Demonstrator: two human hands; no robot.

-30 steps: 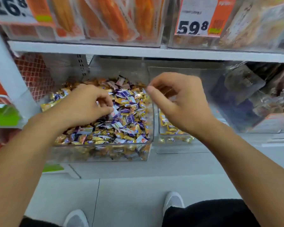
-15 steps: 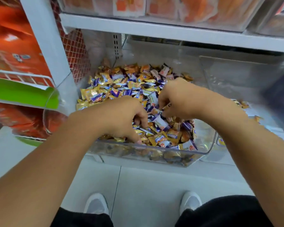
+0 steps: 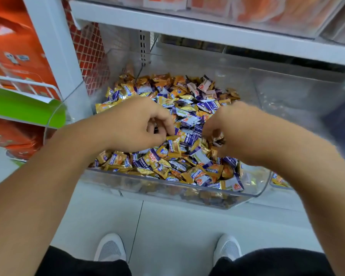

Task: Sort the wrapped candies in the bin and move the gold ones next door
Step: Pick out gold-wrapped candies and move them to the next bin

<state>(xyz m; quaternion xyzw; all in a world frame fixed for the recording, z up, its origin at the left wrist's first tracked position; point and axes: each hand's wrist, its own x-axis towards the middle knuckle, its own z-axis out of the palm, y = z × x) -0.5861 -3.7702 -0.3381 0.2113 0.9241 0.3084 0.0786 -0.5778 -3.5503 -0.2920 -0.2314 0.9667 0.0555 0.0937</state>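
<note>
Picking step, viewed from the head camera. Both hands worked inside the clear bin (image 3: 167, 193), which was heaped with wrapped candies (image 3: 187, 108) in gold, purple and a few pink wrappers, too many and too overlapped to count. The left hand (image 3: 135, 124) was curled, thumb and fingertips drawn together on the heap just beside a gold candy (image 3: 173, 145); whether they gripped one could not be told. The right hand (image 3: 233, 132) had its fingers pinched on what appeared to be a small bunch of gold wrappers at the fingertips. The second bin (image 3: 277, 181) stood touching the first on the right, with only a few gold candies visible at its near corner.

Judged stage: sorting was early, since gold pieces remained mixed throughout the heap. The next move would call for lifting the pinched pieces clear without dragging purple ones, then carrying them right over the shared wall.

Counts: two hands, two bins in use.
</note>
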